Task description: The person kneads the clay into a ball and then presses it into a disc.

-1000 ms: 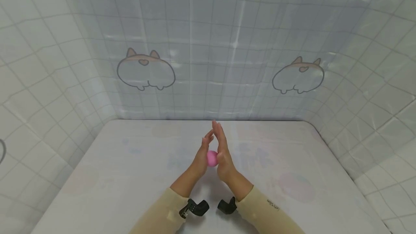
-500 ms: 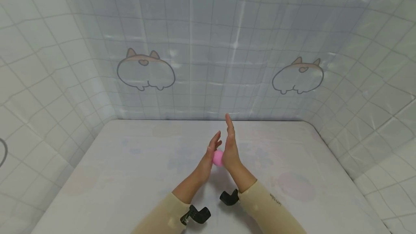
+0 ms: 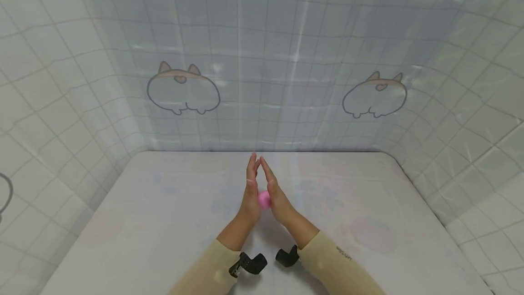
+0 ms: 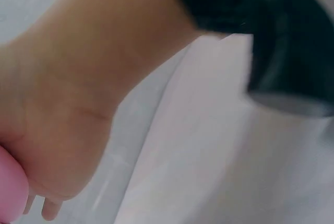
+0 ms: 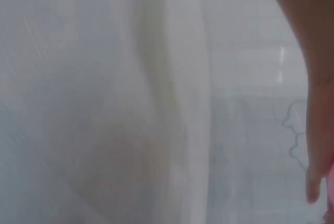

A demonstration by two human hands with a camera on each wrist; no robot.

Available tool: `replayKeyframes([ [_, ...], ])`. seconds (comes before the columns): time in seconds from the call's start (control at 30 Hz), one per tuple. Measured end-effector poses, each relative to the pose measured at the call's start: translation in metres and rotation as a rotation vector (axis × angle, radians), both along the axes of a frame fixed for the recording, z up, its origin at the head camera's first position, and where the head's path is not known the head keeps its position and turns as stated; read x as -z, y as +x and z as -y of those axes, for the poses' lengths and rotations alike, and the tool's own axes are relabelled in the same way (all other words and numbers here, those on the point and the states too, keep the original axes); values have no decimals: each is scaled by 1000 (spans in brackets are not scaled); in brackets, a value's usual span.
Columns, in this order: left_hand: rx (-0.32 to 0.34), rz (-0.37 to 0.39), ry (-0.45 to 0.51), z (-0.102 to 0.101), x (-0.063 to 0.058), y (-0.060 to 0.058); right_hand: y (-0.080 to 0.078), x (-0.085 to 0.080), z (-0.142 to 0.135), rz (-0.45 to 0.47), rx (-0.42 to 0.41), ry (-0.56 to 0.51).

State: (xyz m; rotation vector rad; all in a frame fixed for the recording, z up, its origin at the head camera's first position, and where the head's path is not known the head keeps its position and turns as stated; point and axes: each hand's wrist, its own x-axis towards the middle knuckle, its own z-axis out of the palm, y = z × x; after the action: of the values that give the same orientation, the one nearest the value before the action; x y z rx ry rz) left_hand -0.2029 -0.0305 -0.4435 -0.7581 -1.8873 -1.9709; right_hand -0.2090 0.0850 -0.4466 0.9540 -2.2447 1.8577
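Note:
A smooth pink ball [image 3: 264,199] sits between my two palms, above the table. My left hand [image 3: 249,201] presses it from the left side with straight fingers pointing away from me. From the other side my right hand [image 3: 280,203] presses its palm against the ball, fingers also straight. The fingertips of both hands come close together at the top, like a tent. In the left wrist view, part of the ball [image 4: 11,188] shows beside the heel of the left hand [image 4: 62,140]. Only a sliver of the ball [image 5: 331,188] appears in the right wrist view.
A pale table [image 3: 155,222] with faint coloured patches lies below the hands. Behind it hangs a grid-patterned curtain [image 3: 262,81] with dog drawings, and similar sheets close both sides. Black wrist cameras [image 3: 253,264] stick inward from the beige sleeves [image 3: 206,270].
The hands slide against each other: half a second ago the right hand was farther forward and the ball farther right. Now the right hand has drawn back, the left has moved forward, and everything shifted left.

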Motion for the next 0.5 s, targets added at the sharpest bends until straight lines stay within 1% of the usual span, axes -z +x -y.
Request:
replayKeyframes([
  [0.07,-30,7,7,3,-1,-3,4,0,2,-16,-27,1],
  [0.17,-39,44,39,8,-4,-8,10,-1,5,-72,-60,-2],
  [0.23,-23,72,55,9,-4,-11,13,-2,6,-120,-71,-11],
  [0.3,12,99,60,10,-2,-13,15,-3,6,-159,-70,-16],
  [0.4,60,142,13,10,1,-13,17,-7,6,-190,-57,-27],
  [0.5,96,204,-52,10,6,-11,17,-11,4,-205,-30,-33],
])
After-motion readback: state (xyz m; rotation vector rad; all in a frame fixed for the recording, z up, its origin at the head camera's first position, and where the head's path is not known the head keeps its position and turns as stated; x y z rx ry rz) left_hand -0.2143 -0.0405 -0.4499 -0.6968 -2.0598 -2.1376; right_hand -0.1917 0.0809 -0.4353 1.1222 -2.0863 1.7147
